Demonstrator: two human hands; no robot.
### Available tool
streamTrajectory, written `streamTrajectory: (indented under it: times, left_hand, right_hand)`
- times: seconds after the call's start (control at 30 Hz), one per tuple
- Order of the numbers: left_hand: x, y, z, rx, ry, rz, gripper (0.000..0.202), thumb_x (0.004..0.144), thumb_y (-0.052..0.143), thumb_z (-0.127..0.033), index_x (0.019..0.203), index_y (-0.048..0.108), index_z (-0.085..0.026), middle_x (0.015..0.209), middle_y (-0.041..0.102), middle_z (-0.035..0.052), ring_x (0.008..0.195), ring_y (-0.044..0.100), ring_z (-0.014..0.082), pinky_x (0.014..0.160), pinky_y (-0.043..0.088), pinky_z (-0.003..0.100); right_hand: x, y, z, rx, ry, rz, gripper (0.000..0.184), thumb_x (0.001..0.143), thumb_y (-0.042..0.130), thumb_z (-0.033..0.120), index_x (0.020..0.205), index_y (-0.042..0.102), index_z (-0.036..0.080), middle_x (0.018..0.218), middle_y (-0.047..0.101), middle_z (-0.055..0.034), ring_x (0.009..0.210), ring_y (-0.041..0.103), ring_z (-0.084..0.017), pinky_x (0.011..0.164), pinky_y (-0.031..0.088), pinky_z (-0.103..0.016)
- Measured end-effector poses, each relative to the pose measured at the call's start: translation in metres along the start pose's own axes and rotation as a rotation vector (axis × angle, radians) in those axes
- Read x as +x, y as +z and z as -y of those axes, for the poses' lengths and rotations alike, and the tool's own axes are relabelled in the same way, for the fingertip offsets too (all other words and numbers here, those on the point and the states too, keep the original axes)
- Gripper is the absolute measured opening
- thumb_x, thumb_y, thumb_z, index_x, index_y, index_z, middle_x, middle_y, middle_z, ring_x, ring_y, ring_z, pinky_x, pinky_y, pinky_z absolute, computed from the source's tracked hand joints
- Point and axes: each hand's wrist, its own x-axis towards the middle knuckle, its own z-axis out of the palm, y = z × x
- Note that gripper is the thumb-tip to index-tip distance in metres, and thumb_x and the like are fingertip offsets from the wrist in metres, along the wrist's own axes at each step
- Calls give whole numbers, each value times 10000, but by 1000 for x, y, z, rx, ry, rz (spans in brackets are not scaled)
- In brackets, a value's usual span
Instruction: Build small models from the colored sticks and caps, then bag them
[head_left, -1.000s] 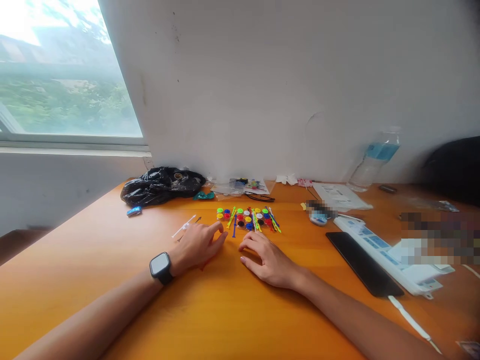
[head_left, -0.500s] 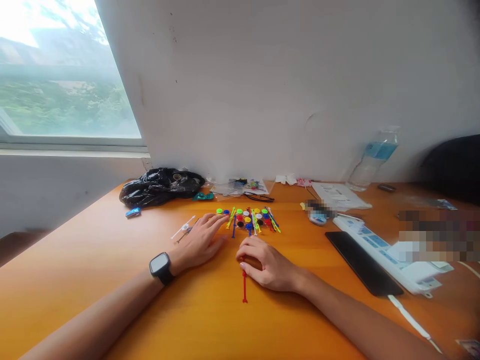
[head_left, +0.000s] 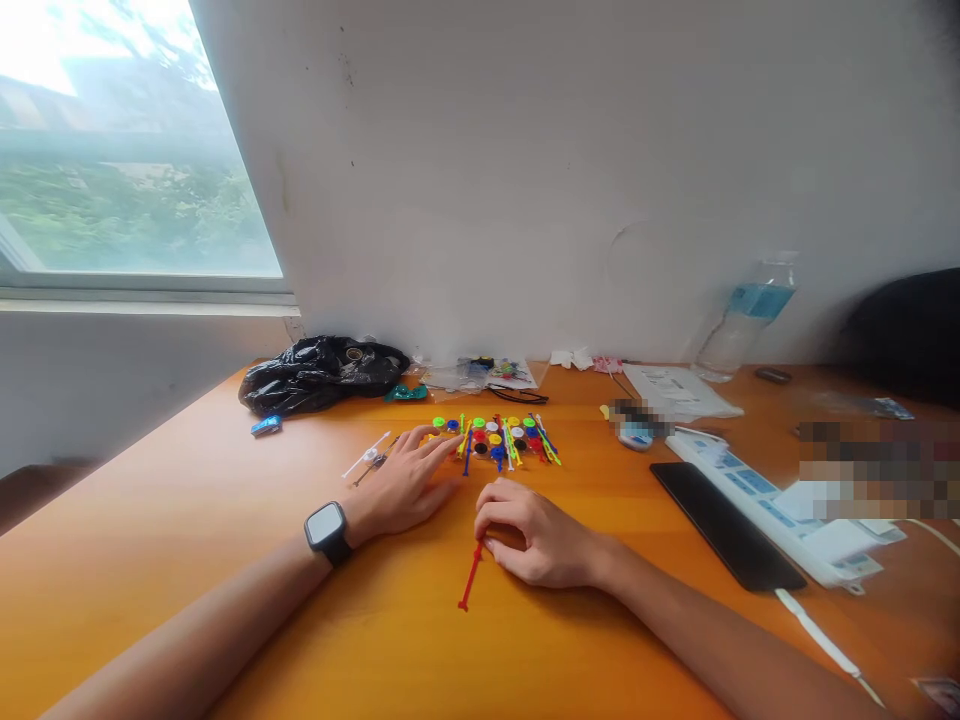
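My right hand (head_left: 534,535) rests on the orange table (head_left: 225,520) with its fingers curled round the top of a thin red plastic stick (head_left: 470,577); the stick slants down to the left on the table. My left hand (head_left: 409,478), with a smartwatch (head_left: 327,527) on the wrist, lies flat with fingers stretched toward a cluster of small coloured discs and sticks (head_left: 495,438). Its fingertips touch the cluster's left edge. A white stick (head_left: 367,454) lies just left of that hand.
A crumpled black plastic bag (head_left: 322,370) lies at the back left against the wall. A black phone (head_left: 726,525) and a white power strip (head_left: 780,510) lie to the right. A water bottle (head_left: 742,320), papers (head_left: 679,390) and clear packets (head_left: 484,373) stand along the wall.
My right hand drew a red stick out toward me and swung its lower end to the left. My left hand stretched forward to the cluster's left edge.
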Motion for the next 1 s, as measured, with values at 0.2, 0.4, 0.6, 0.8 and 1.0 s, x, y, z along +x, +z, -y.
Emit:
streamTrajectory:
  times: [0.2, 0.4, 0.6, 0.8, 1.0]
  left_hand:
    - [-2, -1, -6, -294, -104, -38, 266, 1024, 580, -326, 1234, 698, -213, 957, 758, 61, 835, 688, 197, 772, 561, 326]
    - [-4, -12, -14, -823, -269, 111, 275, 871, 600, -171, 1127, 702, -160, 941, 804, 66, 870, 765, 202, 802, 609, 317]
    - [-1, -8, -18, -742, -138, 169, 231, 838, 696, -170, 1064, 744, -159, 1039, 787, 93, 911, 745, 209, 817, 608, 316]
    - [-1, -4, -19, -382, -39, 90, 167, 977, 617, -227, 1026, 776, -222, 1000, 765, 61, 939, 707, 199, 862, 572, 318]
    - [1, -3, -21, -232, 76, 66, 176, 1017, 631, -328, 1013, 782, -237, 944, 761, 65, 900, 696, 206, 801, 549, 320]
  right_hand:
    - [-1, 0, 2, 39, -6, 10, 178, 859, 673, 118, 975, 721, 244, 1070, 687, -63, 1017, 636, -238, 943, 529, -376]
    - [-1, -1, 4, 119, -19, 45, 149, 876, 675, 120, 933, 734, 244, 1075, 696, -55, 1047, 644, -225, 987, 520, -372]
    - [0, 0, 3, 149, -5, 57, 175, 744, 663, 53, 798, 649, 220, 927, 653, -31, 865, 622, -191, 784, 515, -300]
    - [0, 1, 2, 187, 22, 21, 188, 694, 632, 46, 737, 558, 213, 773, 587, 16, 712, 534, -148, 647, 423, -260]
    - [-4, 6, -5, 233, 162, -43, 144, 741, 651, 81, 791, 590, 201, 778, 579, 22, 657, 517, -119, 581, 398, -230]
